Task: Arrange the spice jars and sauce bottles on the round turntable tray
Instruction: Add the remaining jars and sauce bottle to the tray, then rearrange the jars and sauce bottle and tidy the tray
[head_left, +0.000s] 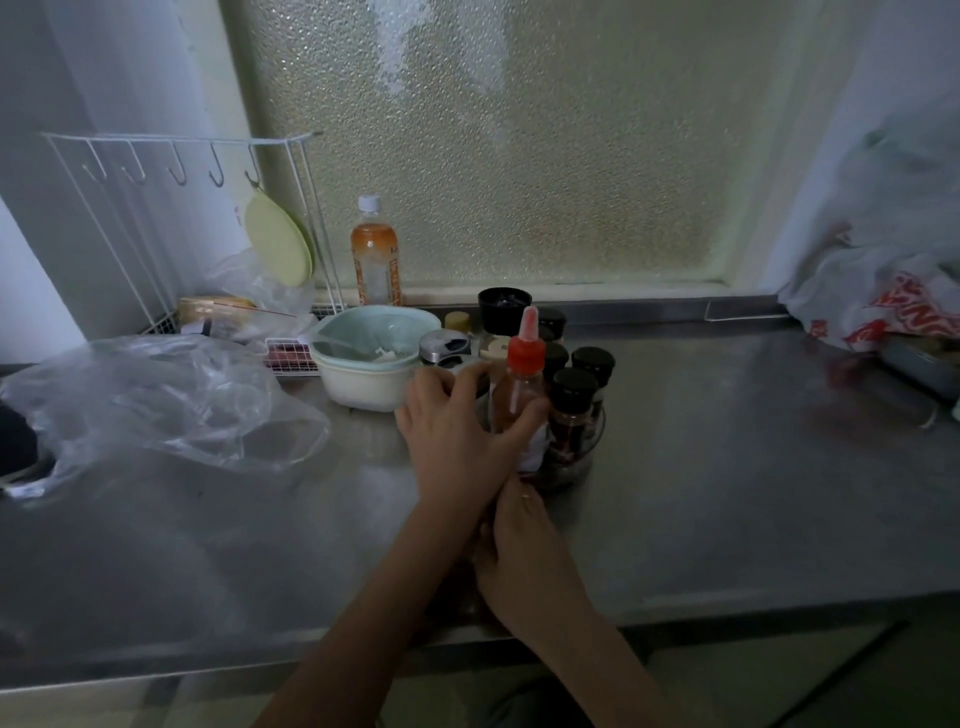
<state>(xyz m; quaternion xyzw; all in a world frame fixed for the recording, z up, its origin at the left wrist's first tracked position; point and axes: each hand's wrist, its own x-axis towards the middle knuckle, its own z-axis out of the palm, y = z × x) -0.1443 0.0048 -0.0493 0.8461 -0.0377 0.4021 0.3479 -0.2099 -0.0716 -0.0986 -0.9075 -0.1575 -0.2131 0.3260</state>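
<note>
A clear sauce bottle with a red nozzle cap (525, 358) stands upright at the left front of the round clear turntable tray (584, 460). My left hand (457, 436) is wrapped around the bottle's body, thumb across its front. Several black-capped spice jars (571, 395) stand on the tray to the bottle's right and behind it. A taller black-lidded jar (504, 309), a silver-lidded jar (445, 345) and a yellow-capped one (457, 319) stand at the back. My right hand (522, 535) lies under my left wrist, fingertips at the tray's front edge; its grip is hidden.
Stacked bowls (363, 379) sit just left of the tray. An orange drink bottle (375, 260) stands by the frosted window. A crumpled plastic bag (156, 400) covers the left counter under a white wire rack (182, 166). Shopping bags (883, 296) fill the right corner.
</note>
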